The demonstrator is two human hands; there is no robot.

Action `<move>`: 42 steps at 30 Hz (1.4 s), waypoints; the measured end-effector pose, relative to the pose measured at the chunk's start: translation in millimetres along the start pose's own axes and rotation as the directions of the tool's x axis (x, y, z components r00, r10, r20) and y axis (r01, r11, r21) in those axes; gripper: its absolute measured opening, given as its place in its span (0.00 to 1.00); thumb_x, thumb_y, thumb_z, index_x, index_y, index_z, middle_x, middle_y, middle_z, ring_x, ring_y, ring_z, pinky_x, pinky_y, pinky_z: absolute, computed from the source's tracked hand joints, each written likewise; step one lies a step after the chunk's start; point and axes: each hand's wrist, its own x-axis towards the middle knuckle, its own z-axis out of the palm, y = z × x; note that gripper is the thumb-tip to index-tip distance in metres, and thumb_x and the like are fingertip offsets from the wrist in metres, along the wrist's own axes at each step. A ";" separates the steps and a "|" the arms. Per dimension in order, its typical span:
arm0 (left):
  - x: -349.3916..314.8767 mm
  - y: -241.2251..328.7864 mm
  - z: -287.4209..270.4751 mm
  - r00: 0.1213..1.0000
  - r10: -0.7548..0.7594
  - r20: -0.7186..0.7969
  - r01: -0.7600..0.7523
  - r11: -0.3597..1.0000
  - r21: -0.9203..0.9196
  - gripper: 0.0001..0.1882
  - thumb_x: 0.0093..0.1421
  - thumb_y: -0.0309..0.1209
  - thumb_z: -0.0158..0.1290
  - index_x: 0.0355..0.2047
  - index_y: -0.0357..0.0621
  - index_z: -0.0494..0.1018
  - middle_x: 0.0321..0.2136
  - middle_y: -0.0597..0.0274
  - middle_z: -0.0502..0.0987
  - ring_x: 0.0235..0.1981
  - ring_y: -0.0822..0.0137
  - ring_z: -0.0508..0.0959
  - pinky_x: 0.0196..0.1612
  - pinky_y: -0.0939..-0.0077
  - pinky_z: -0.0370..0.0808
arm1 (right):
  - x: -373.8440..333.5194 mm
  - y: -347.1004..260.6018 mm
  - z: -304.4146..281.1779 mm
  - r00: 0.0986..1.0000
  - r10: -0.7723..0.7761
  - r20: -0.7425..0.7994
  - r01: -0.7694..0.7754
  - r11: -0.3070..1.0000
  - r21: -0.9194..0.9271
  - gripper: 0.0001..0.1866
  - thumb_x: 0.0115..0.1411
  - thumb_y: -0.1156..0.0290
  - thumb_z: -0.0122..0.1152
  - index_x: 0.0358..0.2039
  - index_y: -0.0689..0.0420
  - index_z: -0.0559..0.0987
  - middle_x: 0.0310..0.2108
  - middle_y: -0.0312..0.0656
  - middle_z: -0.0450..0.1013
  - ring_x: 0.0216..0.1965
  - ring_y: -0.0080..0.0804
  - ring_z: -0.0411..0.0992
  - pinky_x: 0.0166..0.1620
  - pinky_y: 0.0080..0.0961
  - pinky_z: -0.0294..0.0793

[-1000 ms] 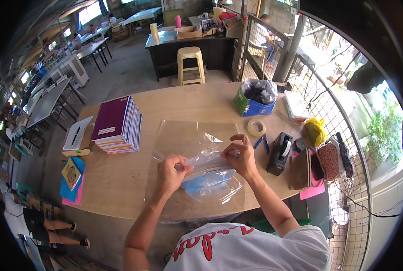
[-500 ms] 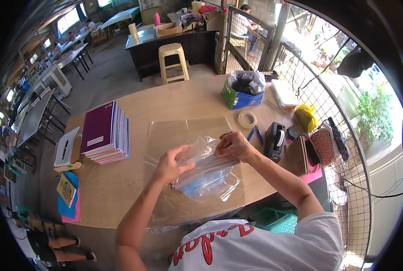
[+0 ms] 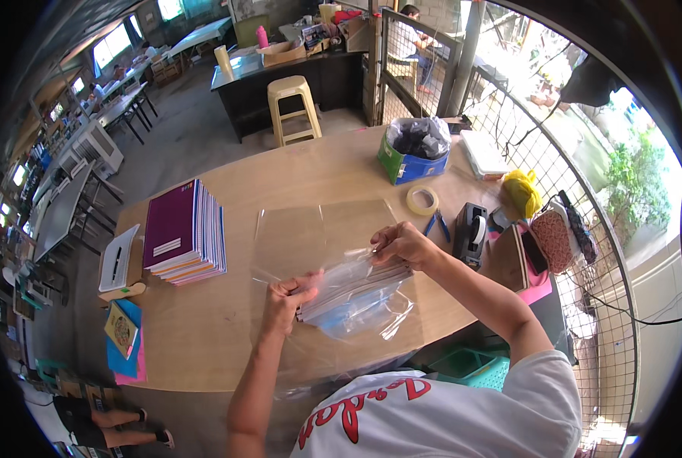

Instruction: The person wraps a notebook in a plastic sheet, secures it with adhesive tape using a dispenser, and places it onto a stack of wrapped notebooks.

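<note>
In front of me on the table lies a stack of thin books or notebooks [image 3: 354, 293], loosely wrapped in clear plastic film [image 3: 383, 305] that has a blue patch showing through. My left hand [image 3: 287, 296] is closed at the left end of the stack, pinching the film there. At the far right corner, my right hand [image 3: 402, 246] pinches another part of the film between thumb and fingers. A larger flat clear plastic sheet [image 3: 291, 225] spreads under and beyond the stack. The covers inside the film cannot be made out clearly.
To the left stand a tall pile of purple notebooks [image 3: 177, 221], a white tray [image 3: 119, 259] and colored booklets [image 3: 123, 332]. A tape roll [image 3: 422, 201], pliers [image 3: 437, 224], a tape dispenser [image 3: 471, 233] and a lined box [image 3: 417, 164] sit to the right, before a wire mesh fence.
My left hand has come down from above the stack to its left end and closed on the film. My right hand keeps its pinch, shifted slightly. The film lies flatter.
</note>
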 end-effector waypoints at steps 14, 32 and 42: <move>-4.7 -15.1 18.4 0.956 0.256 -0.145 -0.246 0.966 0.085 0.11 0.48 0.09 0.51 0.23 0.35 0.79 0.29 0.55 0.82 0.38 0.65 0.81 0.50 0.70 0.76 | -74.3 -30.5 11.8 0.773 -0.354 0.527 0.613 0.199 -0.765 0.23 0.46 0.73 0.69 0.46 0.48 0.85 0.48 0.47 0.77 0.58 0.41 0.69 0.65 0.40 0.59; -5.4 -18.2 14.6 0.913 0.376 -0.156 -0.370 0.926 0.072 0.09 0.46 0.09 0.53 0.20 0.35 0.77 0.26 0.56 0.81 0.33 0.66 0.81 0.54 0.62 0.76 | -99.9 43.6 66.1 0.497 -0.822 0.277 0.723 0.216 -0.656 0.18 0.45 0.86 0.62 0.40 0.60 0.82 0.45 0.43 0.79 0.51 0.39 0.77 0.57 0.38 0.75; -18.7 53.4 4.6 0.736 0.325 0.594 -0.676 0.307 0.670 0.35 0.45 0.33 0.70 0.56 0.47 0.75 0.53 0.51 0.77 0.57 0.52 0.75 0.57 0.65 0.74 | -94.2 51.7 42.5 0.409 -0.745 0.526 0.724 -0.086 -0.685 0.19 0.46 0.82 0.62 0.42 0.58 0.83 0.48 0.40 0.79 0.55 0.36 0.75 0.58 0.35 0.74</move>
